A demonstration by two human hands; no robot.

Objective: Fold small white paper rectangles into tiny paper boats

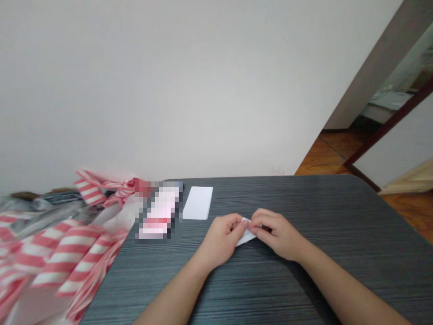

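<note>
I have my distant left hand (225, 239) and right hand (279, 235) pinched closed on one white paper piece (245, 238) over the dark-grey streaked desk (338, 221).

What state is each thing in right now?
Held paper: in both hands, partly covered; folds unclear
Left hand: pinching it
Right hand: pinching its right end
Other white paper: flat on table
Striped cloth: crumpled
Pixelated item: state unreadable
</note>
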